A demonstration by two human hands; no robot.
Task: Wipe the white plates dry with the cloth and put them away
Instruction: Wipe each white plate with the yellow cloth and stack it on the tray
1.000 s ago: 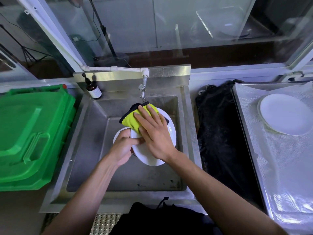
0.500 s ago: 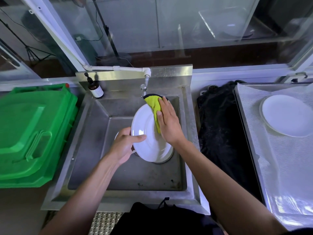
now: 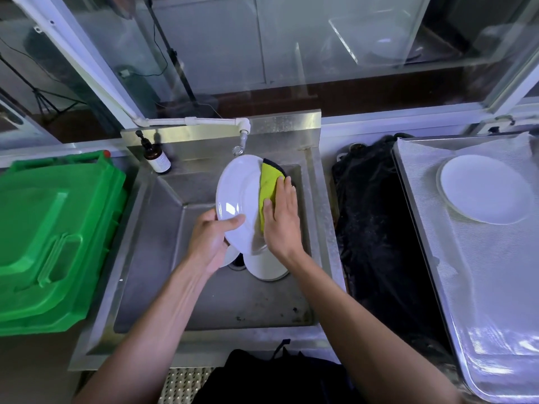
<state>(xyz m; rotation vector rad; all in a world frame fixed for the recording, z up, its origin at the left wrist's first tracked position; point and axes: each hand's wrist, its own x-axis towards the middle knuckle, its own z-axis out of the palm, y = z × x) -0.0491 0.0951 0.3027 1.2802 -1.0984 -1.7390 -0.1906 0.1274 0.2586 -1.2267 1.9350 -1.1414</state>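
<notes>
Left hand: the left hand [image 3: 214,237] grips the lower left rim of the round white plate [image 3: 237,199], thumb on its face, holding it tilted above the steel sink [image 3: 163,258].
Right hand: the right hand [image 3: 281,218] lies flat, fingers straight, pressing the yellow cloth with dark edging [image 3: 268,189] against the plate's right side.
Below the hands: more white dishes [image 3: 267,265] rest on the sink floor, partly hidden by the held plate.
Beyond the hands: a tap [image 3: 240,141] just behind the plate's top edge; a brown pump bottle [image 3: 156,157] to its left.
Left of the hands: a green plastic bin lid [image 3: 52,237].
Right of the hands: a black mat [image 3: 376,228], then a second white plate [image 3: 484,189] on a lined steel surface [image 3: 481,287].
</notes>
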